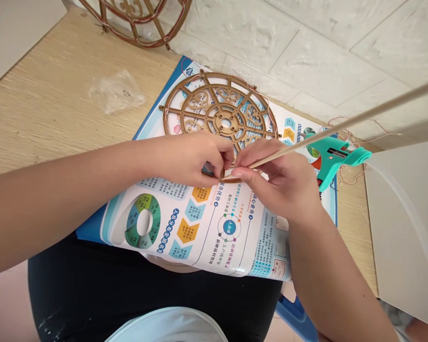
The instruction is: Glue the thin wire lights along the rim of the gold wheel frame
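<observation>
A round brown openwork frame [226, 122], with spokes and scrollwork, lies flat on a printed poster [199, 228]. Thin wire runs along parts of its rim. My left hand [196, 159] is closed at the frame's near edge, its fingertips pinching the rim. In my right hand [274, 178] a long, thin wooden stick [342, 126] is gripped between thumb and fingers. One end of the stick meets the near rim beside my left fingertips; the other rises past the upper right. My hands cover part of the near rim.
A teal glue gun [337, 154] with a small light on stands at the right, near loose thin wires. A crumpled clear plastic bag [117, 92] lies on the wooden table [57, 109]. Another brown round frame [139, 21] leans by the pale wall [306, 52].
</observation>
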A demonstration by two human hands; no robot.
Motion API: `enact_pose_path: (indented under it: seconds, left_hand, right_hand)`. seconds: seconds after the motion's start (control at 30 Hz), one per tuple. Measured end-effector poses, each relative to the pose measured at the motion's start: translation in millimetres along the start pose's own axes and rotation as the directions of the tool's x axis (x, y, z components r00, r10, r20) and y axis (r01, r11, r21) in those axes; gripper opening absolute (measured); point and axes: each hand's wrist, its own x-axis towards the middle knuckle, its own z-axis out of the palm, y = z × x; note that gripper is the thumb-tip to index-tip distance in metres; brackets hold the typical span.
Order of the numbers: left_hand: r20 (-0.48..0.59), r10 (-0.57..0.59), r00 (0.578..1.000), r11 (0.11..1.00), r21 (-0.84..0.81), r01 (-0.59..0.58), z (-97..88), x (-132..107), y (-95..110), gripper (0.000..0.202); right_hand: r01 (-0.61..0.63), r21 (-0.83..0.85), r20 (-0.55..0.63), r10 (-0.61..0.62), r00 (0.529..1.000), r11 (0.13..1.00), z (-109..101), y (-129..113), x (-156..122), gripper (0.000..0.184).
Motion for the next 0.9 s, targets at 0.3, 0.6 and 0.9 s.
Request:
enact_pose_path:
  seconds: [0.3, 0.6, 0.9]
  left_hand:
    - [0.018, 0.002, 1.0, 1.0, -0.002, -0.001, 1.2, -1, -2, 0.018]
    - [0.027, -0.023, 0.999, 0.999, -0.038, 0.024, -0.1, -1, -3, 0.017]
    - [0.031, -0.031, 0.999, 0.998, -0.049, 0.032, -0.8, -1, -4, 0.015]
  right_hand:
    - [-0.029, -0.129, 0.149, 0.048, 0.988, 0.991, -2, 3, -4, 0.004]
    - [0.006, -0.293, 0.094, 0.023, 0.995, 0.956, 5, 0, -2, 0.011]
    - [0.053, -0.262, 0.07, -0.036, 0.997, 0.964, 8, 5, -4, 0.009]
